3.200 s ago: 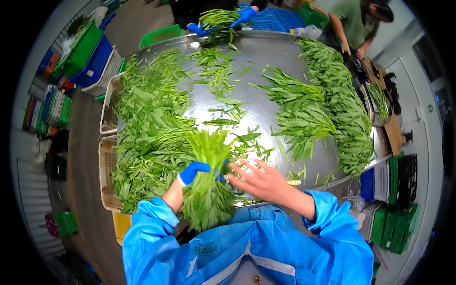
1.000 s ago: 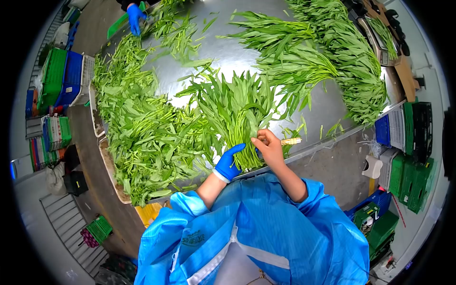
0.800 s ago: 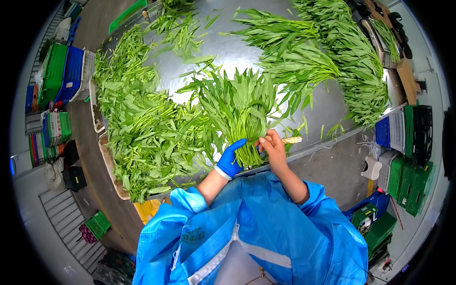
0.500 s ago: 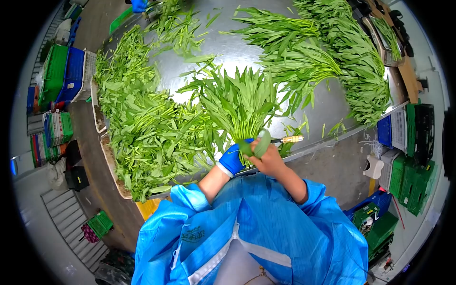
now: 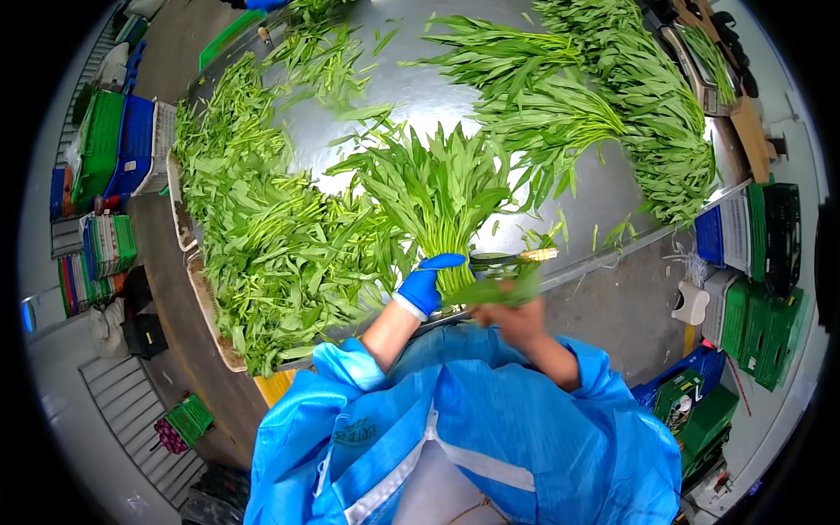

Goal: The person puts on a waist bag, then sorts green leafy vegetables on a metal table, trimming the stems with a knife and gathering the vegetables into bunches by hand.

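Observation:
My left hand (image 5: pixel 423 287), in a blue glove, is closed around the stems of an upright bunch of water spinach (image 5: pixel 435 188), its leaves fanning away from me over the metal table. Just right of the stem ends is my bare right hand (image 5: pixel 516 317), smeared by motion. A blurred green leaf (image 5: pixel 497 291) is at its fingers and appears pinched in them. Beyond that hand lies a knife with a light handle (image 5: pixel 536 255), its dark blade pointing toward the bunch. Loose water spinach (image 5: pixel 280 236) is heaped to the left of my left hand.
Neat bunches of water spinach (image 5: pixel 577 114) lie on the right of the metal table (image 5: pixel 604 206), near a scale (image 5: pixel 691 66). At the far left edge, another person's blue glove (image 5: pixel 265 3) shows. Stacked crates (image 5: pixel 744 324) stand on the floor at right.
My right hand has moved down toward me and right from the stems, carrying the leaf. My left hand still grips the bunch. The other person's blue glove has moved up, mostly out of view.

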Action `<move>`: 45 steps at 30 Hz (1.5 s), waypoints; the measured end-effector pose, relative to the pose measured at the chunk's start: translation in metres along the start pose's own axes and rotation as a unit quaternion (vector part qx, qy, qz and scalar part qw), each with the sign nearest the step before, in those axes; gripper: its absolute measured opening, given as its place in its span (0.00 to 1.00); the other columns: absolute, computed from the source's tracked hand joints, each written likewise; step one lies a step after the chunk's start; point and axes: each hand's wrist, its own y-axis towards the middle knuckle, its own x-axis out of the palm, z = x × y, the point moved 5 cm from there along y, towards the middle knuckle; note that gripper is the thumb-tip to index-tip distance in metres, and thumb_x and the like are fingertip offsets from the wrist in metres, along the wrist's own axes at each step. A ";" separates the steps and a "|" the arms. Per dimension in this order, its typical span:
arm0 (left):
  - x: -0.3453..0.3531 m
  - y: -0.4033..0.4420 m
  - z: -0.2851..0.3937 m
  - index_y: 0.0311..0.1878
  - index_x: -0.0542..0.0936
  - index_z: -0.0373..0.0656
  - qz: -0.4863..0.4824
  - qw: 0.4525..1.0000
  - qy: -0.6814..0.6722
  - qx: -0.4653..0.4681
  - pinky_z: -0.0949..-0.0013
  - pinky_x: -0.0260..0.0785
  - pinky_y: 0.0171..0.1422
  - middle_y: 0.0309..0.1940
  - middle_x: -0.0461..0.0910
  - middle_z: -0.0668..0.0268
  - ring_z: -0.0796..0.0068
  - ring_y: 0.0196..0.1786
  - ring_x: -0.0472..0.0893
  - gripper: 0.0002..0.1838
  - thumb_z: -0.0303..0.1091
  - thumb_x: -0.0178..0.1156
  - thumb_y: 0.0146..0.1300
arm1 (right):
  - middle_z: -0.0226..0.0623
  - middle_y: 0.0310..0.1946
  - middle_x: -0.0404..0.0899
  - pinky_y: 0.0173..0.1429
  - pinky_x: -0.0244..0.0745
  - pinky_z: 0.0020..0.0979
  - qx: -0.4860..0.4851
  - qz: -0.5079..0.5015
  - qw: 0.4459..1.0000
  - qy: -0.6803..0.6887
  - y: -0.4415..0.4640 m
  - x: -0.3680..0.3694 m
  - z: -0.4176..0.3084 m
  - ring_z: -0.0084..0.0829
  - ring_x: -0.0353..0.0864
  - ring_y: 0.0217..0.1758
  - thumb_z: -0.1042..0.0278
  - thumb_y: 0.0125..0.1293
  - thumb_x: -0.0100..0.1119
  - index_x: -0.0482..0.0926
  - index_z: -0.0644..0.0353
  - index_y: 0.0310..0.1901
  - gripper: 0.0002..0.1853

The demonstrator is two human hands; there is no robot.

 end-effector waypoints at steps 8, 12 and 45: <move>0.044 -0.061 0.043 0.60 0.73 0.38 -0.020 0.981 0.066 0.181 0.57 0.77 0.56 0.47 0.81 0.59 0.63 0.44 0.83 0.23 0.25 0.59 0.61 | 0.51 0.43 0.82 0.41 0.77 0.39 0.079 0.044 0.812 -0.576 0.024 -0.104 0.038 0.44 0.84 0.37 0.50 0.58 0.70 0.73 0.68 0.57 0.33; 0.057 -0.074 0.050 0.55 0.77 0.36 -0.024 0.958 0.166 0.231 0.65 0.76 0.53 0.44 0.83 0.61 0.68 0.47 0.82 0.22 0.23 0.64 0.55 | 0.53 0.51 0.81 0.53 0.78 0.37 0.120 0.079 0.926 -0.348 0.024 -0.063 0.035 0.43 0.83 0.52 0.50 0.60 0.69 0.70 0.66 0.62 0.36; -0.019 -0.068 0.045 0.57 0.79 0.38 0.060 0.949 0.291 0.100 0.74 0.73 0.47 0.46 0.84 0.65 0.76 0.43 0.81 0.24 0.25 0.67 0.54 | 0.36 0.35 0.81 0.37 0.77 0.30 0.312 0.096 0.939 0.110 0.033 -0.038 0.120 0.28 0.80 0.34 0.71 0.57 0.65 0.79 0.62 0.43 0.12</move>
